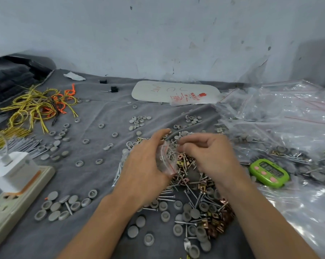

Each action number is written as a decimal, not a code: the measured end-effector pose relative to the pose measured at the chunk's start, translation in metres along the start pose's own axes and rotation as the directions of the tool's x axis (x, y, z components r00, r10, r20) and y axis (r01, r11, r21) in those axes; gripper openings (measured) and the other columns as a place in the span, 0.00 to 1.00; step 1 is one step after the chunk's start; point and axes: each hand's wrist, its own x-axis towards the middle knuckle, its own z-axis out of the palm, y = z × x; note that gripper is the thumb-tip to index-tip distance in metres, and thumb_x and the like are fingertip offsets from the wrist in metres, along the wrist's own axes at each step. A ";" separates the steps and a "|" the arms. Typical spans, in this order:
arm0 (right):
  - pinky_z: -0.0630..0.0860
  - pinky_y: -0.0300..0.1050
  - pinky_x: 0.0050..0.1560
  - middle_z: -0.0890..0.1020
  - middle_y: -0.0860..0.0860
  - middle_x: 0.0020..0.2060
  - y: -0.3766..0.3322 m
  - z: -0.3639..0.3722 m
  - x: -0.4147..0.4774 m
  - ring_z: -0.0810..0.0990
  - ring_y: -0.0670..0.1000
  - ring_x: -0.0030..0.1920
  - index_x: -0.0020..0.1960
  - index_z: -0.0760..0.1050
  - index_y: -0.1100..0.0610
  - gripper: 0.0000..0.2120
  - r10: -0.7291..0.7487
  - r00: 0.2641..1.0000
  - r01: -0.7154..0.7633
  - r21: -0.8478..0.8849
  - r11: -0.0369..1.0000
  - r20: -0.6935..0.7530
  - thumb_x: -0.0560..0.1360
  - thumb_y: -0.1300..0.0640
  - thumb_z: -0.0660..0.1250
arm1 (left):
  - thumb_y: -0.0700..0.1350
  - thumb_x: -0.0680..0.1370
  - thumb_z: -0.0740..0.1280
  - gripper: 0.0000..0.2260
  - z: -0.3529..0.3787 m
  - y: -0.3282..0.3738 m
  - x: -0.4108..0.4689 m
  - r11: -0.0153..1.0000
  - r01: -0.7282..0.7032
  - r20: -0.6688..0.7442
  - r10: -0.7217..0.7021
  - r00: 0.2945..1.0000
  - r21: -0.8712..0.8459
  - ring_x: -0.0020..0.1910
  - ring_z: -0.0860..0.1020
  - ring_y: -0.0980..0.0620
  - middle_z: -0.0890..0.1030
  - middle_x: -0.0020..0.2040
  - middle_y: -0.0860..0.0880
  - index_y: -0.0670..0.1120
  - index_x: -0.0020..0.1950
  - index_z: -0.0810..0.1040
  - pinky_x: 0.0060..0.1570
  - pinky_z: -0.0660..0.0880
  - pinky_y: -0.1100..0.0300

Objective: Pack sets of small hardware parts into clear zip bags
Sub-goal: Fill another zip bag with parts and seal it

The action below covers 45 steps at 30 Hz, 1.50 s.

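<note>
My left hand (144, 165) holds a small clear zip bag (167, 157) with a red zip line, its mouth facing right, with screws and grey caps inside. My right hand (208, 156) is blurred right beside the bag's mouth, its fingers curled and pinched at the opening; what they pinch is too blurred to name. Under both hands lies a heap of screws (184, 195), grey round caps (193, 214) and copper-coloured clips (225, 215) on the grey cloth (94, 113).
Filled zip bags (288, 131) pile up at the right, with a green timer (269, 172) beside them. A power strip with a white charger (13, 176) sits at the left. Yellow and orange ties (42, 103) lie far left. A white bag pack (174, 92) lies near the wall.
</note>
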 end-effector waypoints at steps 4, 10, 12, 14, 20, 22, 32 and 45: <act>0.77 0.37 0.39 0.86 0.39 0.35 0.010 -0.030 0.012 0.83 0.37 0.34 0.39 0.86 0.44 0.12 0.005 0.967 -0.064 -0.228 0.971 -0.253 0.74 0.61 0.75 | 0.56 0.71 0.79 0.32 0.002 -0.005 0.000 0.997 0.008 -0.024 -0.006 1.000 0.073 0.54 0.67 0.68 0.76 0.57 0.65 0.67 0.70 0.67 0.51 0.64 0.76; 0.73 0.26 0.41 0.83 0.36 0.40 0.018 -0.020 0.011 0.77 0.35 0.35 0.47 0.87 0.42 0.09 0.085 0.996 -0.044 -0.662 0.749 0.030 0.75 0.56 0.75 | 0.54 0.70 0.80 0.31 0.002 -0.004 0.000 0.994 0.024 -0.031 -0.021 0.999 0.102 0.58 0.71 0.65 0.75 0.58 0.66 0.65 0.69 0.70 0.53 0.64 0.70; 0.77 0.33 0.47 0.85 0.39 0.46 0.017 -0.013 0.010 0.79 0.39 0.41 0.49 0.87 0.42 0.09 0.088 0.994 -0.022 -0.695 0.719 0.059 0.74 0.55 0.75 | 0.55 0.70 0.79 0.30 0.002 -0.003 0.000 0.995 0.031 -0.031 -0.028 0.999 0.097 0.55 0.70 0.66 0.75 0.57 0.66 0.65 0.69 0.70 0.53 0.64 0.69; 0.80 0.45 0.56 0.84 0.39 0.44 0.015 -0.007 0.009 0.82 0.45 0.49 0.49 0.86 0.41 0.09 0.093 0.994 -0.025 -0.703 0.711 0.059 0.74 0.54 0.76 | 0.54 0.71 0.79 0.30 0.002 -0.002 -0.001 0.995 0.036 -0.026 -0.034 0.999 0.093 0.56 0.71 0.65 0.76 0.57 0.65 0.65 0.68 0.70 0.54 0.66 0.64; 0.75 0.54 0.66 0.75 0.35 0.35 0.014 -0.006 0.008 0.82 0.47 0.50 0.47 0.86 0.42 0.07 0.062 0.991 0.043 -0.718 0.695 0.119 0.74 0.54 0.76 | 0.54 0.70 0.79 0.30 0.002 -0.003 -0.001 0.996 0.032 -0.021 -0.030 0.999 0.088 0.55 0.71 0.66 0.77 0.58 0.65 0.66 0.68 0.70 0.54 0.65 0.69; 0.74 0.54 0.67 0.80 0.38 0.40 0.014 -0.006 0.008 0.82 0.48 0.50 0.46 0.86 0.43 0.05 0.039 0.991 0.064 -0.716 0.695 0.126 0.75 0.53 0.75 | 0.55 0.71 0.78 0.29 0.003 -0.003 -0.001 0.996 0.033 -0.022 -0.031 0.999 0.086 0.55 0.69 0.68 0.75 0.57 0.66 0.66 0.68 0.69 0.54 0.64 0.68; 0.70 0.30 0.29 0.82 0.45 0.30 0.020 -0.015 0.012 0.80 0.40 0.32 0.38 0.79 0.48 0.08 0.013 0.999 -0.030 -0.424 0.905 -0.043 0.76 0.55 0.70 | 0.56 0.71 0.76 0.28 0.002 -0.002 -0.001 0.995 0.032 -0.014 -0.030 0.999 0.092 0.56 0.69 0.68 0.77 0.60 0.65 0.66 0.68 0.69 0.56 0.66 0.64; 0.80 0.39 0.36 0.87 0.60 0.39 0.012 -0.006 0.005 0.84 0.52 0.35 0.49 0.85 0.59 0.12 0.119 0.978 -0.150 0.179 0.972 0.171 0.73 0.73 0.71 | 0.56 0.70 0.76 0.30 0.004 -0.003 -0.001 0.995 0.030 0.003 -0.031 1.000 0.090 0.57 0.73 0.63 0.74 0.57 0.66 0.67 0.68 0.68 0.53 0.67 0.66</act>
